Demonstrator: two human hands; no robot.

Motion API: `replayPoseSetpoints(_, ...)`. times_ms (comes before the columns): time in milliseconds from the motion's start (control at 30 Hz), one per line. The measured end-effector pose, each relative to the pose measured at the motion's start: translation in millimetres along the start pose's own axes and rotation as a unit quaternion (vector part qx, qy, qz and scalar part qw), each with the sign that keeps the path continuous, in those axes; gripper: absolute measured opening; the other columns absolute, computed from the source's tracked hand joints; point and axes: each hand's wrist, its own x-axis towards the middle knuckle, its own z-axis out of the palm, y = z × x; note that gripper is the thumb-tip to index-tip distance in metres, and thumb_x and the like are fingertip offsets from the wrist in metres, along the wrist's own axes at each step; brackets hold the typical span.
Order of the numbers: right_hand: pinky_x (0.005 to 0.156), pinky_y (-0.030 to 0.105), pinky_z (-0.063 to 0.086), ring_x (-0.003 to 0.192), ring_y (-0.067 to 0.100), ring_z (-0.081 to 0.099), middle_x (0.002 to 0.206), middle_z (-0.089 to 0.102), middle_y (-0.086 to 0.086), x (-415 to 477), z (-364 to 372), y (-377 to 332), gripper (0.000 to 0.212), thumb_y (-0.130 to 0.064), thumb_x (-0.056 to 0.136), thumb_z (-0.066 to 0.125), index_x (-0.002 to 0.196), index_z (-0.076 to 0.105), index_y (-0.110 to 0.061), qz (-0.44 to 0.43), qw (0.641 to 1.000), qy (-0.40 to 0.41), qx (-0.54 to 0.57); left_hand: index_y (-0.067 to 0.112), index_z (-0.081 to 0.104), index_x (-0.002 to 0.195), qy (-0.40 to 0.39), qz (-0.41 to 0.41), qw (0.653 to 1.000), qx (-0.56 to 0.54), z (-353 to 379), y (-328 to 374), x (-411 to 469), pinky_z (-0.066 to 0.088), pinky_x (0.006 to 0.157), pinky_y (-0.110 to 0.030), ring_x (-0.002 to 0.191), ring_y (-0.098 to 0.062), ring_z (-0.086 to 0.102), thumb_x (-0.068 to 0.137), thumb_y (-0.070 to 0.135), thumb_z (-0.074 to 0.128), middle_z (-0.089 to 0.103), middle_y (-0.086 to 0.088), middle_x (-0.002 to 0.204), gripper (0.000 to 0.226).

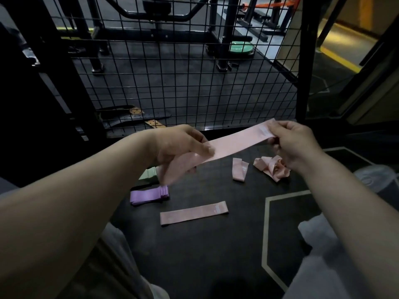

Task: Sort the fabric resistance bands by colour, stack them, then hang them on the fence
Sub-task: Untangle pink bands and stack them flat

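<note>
One wire fence [172, 72] fills the view ahead, with nothing hung on it yet. Below it, over the dark floor [216, 255], I hold a pink band [237, 143] stretched flat in the air. My left hand [181, 145] pinches one end and my right hand [295, 143] pinches the other by its label. To do this well I should pull it smooth and untwisted, then lay it edge to edge on the flat pink band [194, 212] near my knees. The purple stack [149, 194] sits left of that. The crumpled pink heap [272, 168] and a folded pink piece [239, 169] lie beyond. Something green [149, 174], probably another band, peeks from under my left hand.
</note>
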Motion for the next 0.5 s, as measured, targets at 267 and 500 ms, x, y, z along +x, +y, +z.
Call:
replayPoseSetpoints(267,0.046,0.015,0.031,0.038,-0.001,0.042,0.054,0.048,-0.006,25.2,-13.5,50.5,0.023,-0.03,0.101,0.052,0.081,0.052,-0.02,0.213,0.971,-0.043,0.103,-0.001,0.066,0.095,0.117,-0.053,0.989,0.071,-24.7,-25.1,-0.4,0.052,0.053,-0.028,0.06,-0.019,0.055,0.083,0.023,0.077,0.059,-0.01,0.073,0.029)
replayPoseSetpoints(500,0.038,0.01,0.04,0.04,0.003,0.056,0.077,0.054,0.008,62.7,19.2,102.0,0.02,-0.017,0.104,0.047,0.087,0.051,-0.01,0.243,0.964,-0.083,0.063,-0.003,0.068,0.097,0.276,-0.102,0.956,0.022,-47.0,-54.9,32.0,0.06,0.074,-0.048,0.053,-0.022,0.063,0.088,0.002,0.069,0.065,-0.02,0.079,0.01)
